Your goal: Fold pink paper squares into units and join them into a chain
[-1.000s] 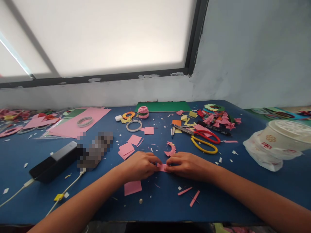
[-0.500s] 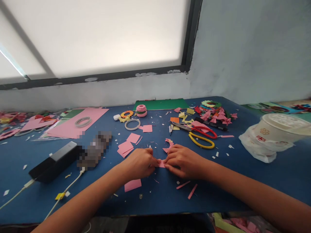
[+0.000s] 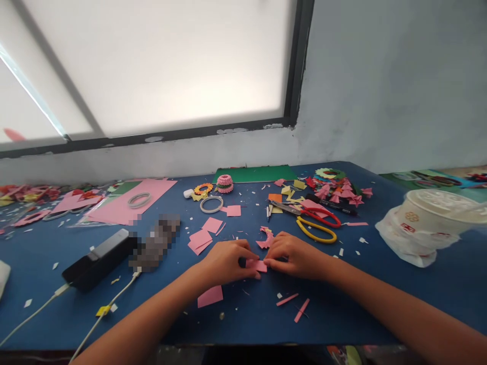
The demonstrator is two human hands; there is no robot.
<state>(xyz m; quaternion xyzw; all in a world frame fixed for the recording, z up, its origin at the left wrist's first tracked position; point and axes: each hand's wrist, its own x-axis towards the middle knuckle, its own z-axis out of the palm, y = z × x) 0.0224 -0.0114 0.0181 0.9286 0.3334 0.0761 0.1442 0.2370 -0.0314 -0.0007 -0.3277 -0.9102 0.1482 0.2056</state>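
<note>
Between my two hands, low over the blue table, is a small folded piece of pink paper (image 3: 257, 265). My left hand (image 3: 228, 259) grips its left end, fingers on top and thumb at the near side. My right hand (image 3: 294, 256) has its thumb and forefinger pinched at the paper's right edge. Just beyond the right fingers lies a curved chain of folded pink paper (image 3: 266, 238). Pink paper squares (image 3: 200, 240) rest left of my hands, and another pink square (image 3: 210, 296) lies partly beneath my left wrist.
Scissors (image 3: 317, 229) with red and yellow handles lie beyond my right hand, near a black marker (image 3: 337, 204) and folded paper pieces (image 3: 344, 190). A bagged white tub (image 3: 422, 223) stands right. Left are a black box (image 3: 101, 258), a cable (image 3: 110, 306) and a tape roll (image 3: 211, 204).
My hands have drawn slightly apart, showing more of the folded pink paper. The left fingers have shifted over its left end. The view has shifted a little.
</note>
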